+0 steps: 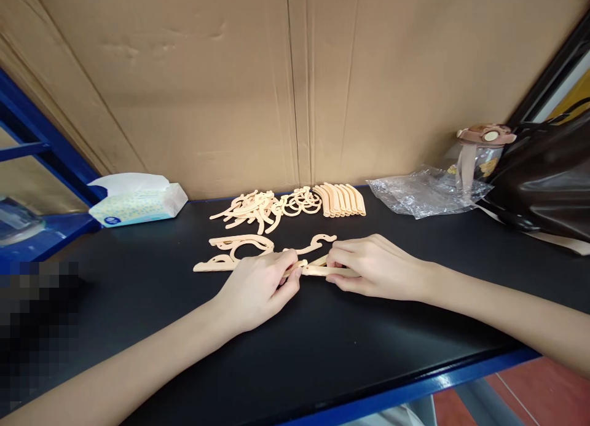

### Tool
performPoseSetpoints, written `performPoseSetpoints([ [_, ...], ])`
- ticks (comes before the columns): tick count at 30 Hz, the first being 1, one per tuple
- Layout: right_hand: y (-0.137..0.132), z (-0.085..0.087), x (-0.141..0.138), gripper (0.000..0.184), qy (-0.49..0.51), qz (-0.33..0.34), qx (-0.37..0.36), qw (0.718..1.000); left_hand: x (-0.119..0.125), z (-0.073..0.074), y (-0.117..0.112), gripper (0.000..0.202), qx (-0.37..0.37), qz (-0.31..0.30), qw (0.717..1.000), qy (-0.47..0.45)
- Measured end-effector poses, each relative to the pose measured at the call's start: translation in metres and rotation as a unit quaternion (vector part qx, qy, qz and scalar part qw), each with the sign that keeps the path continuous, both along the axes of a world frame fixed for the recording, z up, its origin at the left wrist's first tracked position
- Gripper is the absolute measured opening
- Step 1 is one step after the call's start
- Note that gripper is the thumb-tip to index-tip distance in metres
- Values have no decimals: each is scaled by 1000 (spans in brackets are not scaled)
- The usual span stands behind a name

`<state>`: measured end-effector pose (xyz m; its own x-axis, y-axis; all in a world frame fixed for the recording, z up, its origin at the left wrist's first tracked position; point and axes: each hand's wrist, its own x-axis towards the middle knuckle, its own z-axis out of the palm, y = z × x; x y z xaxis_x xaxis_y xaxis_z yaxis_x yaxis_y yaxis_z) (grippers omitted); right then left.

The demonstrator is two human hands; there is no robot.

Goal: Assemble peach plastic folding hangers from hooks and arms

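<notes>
My right hand (369, 266) is closed on a pair of beige folding-hanger arms (317, 270) low over the black table, their joined ends pointing left. Thumb and fingers of my left hand (260, 284) pinch a small beige hanger piece (300, 264) against that joined end; most of it is hidden by the fingers. Just behind both hands lies a loose hanger hook (322, 240). Left of it, partly behind my left hand, rest folded hanger parts (242, 238) and a lower beige part (214, 265).
Farther back are a heap of loose hooks (253, 209), several rings (304, 201) and a neat row of curved arms (342, 200). A tissue pack (138, 205) stands left; clear plastic bag (410, 195), bottle (483, 152) and dark bag (548, 180) are right. Cardboard (207, 94) walls the back.
</notes>
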<state>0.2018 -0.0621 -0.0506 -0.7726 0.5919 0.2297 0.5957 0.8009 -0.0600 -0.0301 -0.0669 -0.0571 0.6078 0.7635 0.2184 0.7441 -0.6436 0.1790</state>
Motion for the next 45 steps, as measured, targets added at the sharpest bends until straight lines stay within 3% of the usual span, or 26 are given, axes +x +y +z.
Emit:
performPoseSetpoints([
  [9,0,-1,-1,16,27,-12,12,999,-1,0,1,22,4,2,1000,-11],
  [16,2,-3,-3,15,22,-19,69,997,-3,3,1,22,3,31,999,-29],
  [25,3,-4,-5,11,77,-80,38,993,0,1,-1,30,21,12,1000,-13],
  [33,1,-5,-5,12,91,-59,36,993,-2,0,2,26,2,-25,1000,17],
  [45,-2,-6,-6,15,99,-43,35,994,-5,-5,5,27,9,-28,998,55],
])
